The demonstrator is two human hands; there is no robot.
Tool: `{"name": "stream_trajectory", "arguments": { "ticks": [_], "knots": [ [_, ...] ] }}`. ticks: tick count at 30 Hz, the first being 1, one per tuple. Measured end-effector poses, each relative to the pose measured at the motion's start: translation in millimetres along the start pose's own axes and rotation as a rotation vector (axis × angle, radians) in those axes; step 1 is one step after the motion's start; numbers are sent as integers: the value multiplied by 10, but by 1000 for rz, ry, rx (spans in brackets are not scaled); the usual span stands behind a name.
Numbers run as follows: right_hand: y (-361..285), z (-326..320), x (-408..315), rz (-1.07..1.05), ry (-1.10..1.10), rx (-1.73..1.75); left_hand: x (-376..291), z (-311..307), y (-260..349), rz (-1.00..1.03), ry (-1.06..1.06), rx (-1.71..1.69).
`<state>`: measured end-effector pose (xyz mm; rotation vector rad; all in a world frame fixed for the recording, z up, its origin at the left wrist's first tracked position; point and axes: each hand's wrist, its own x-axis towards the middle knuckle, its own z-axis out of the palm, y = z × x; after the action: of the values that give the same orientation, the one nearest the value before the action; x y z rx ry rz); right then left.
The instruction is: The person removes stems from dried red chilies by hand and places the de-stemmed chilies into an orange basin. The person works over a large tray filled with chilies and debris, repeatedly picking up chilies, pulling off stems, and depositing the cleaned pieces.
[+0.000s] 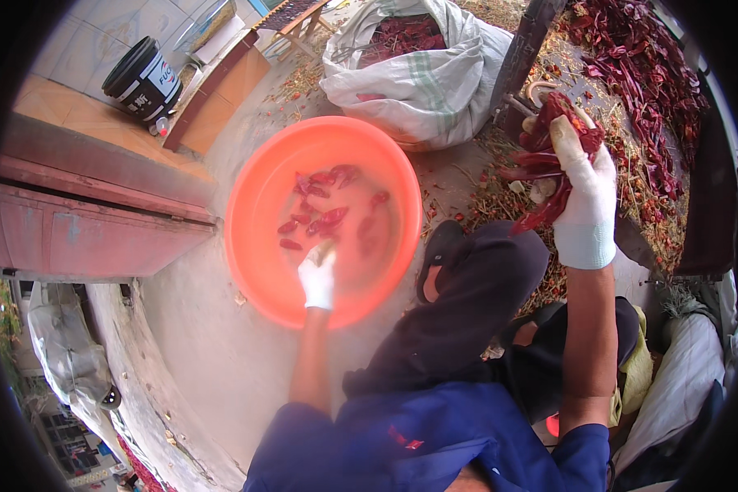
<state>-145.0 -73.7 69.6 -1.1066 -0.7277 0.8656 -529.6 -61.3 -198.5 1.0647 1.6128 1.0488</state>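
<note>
My right hand, in a white coated work glove, grips a bunch of dried red chili peppers at the edge of a machine-like metal part. The gloved left hand hangs over the lower part of an orange plastic basin; glare and blur hide whether its fingers hold anything. Just beyond its fingertips, several dark red chili peppers lie in the basin. A loose red pepper piece rests on the blue clothing over my lap.
Behind the basin stands a white woven sack of dried peppers. More peppers are heaped at the upper right, with stems and seeds scattered below. A black bucket sits on a tiled ledge, above a pink door at left.
</note>
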Motion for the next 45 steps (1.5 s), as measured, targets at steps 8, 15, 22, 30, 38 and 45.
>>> {"name": "stream_trajectory", "arguments": {
  "ticks": [8,15,22,30,38,45],
  "knots": [
    [1002,567,-44,-34,-484,-671,14,-124,46,13,189,-88],
    [1191,614,-8,-187,-649,-1063,882,374,584,191,0,129],
    [1269,686,17,-289,-772,-1209,2395,1541,981,351,-237,289],
    [1365,751,-54,-357,-814,-1220,3765,2254,881,267,-248,909],
    [1293,744,109,-224,-959,-1035,4235,2370,574,254,-318,984],
    [1346,754,63,-235,-858,-993,3876,2573,685,309,-175,1167]
  ]
}}
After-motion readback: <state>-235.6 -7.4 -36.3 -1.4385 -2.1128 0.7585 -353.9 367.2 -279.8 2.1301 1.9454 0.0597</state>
